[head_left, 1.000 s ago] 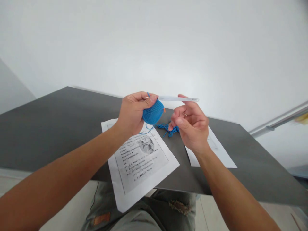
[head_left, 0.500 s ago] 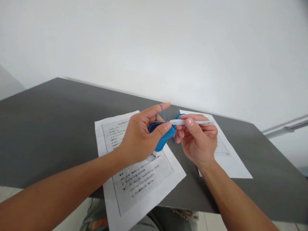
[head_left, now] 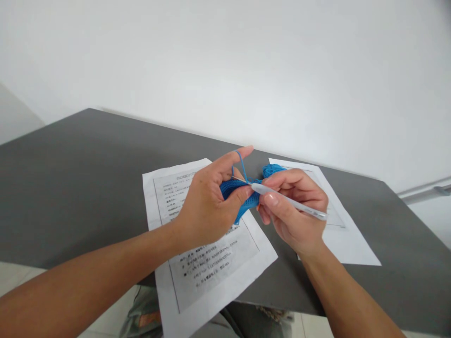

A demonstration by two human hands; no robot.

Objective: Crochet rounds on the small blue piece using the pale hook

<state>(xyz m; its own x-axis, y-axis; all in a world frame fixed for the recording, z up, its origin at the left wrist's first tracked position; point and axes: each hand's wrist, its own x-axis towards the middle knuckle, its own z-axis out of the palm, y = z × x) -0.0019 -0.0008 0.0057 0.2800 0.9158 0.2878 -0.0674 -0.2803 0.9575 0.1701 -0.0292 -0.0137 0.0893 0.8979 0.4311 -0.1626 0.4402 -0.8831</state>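
Note:
My left hand (head_left: 214, 197) pinches a piece of blue crochet work (head_left: 251, 203) between thumb and fingers. Its index finger is raised, with a strand of blue yarn (head_left: 242, 163) looped over it and running down to the work. In my right hand (head_left: 299, 206) is a crochet hook (head_left: 292, 203) with a pale, translucent handle, held between thumb and fingers. The hook's thin metal shaft lies at the upper edge of the crochet work, near my left thumb; its tip is partly hidden by the left hand. Behind my right fingers sits a ball of blue yarn (head_left: 273, 170).
A printed sheet (head_left: 214, 286) lies under my left hand and hangs over the front edge of the dark grey table (head_left: 88, 188). Another sheet (head_left: 347, 246) is under and beyond my right hand. A white wall (head_left: 225, 70) rises behind the table.
My right hand has tilted the crochet hook, so its handle end now points lower and to the right. More of the yarn ball shows. The view has shifted slightly.

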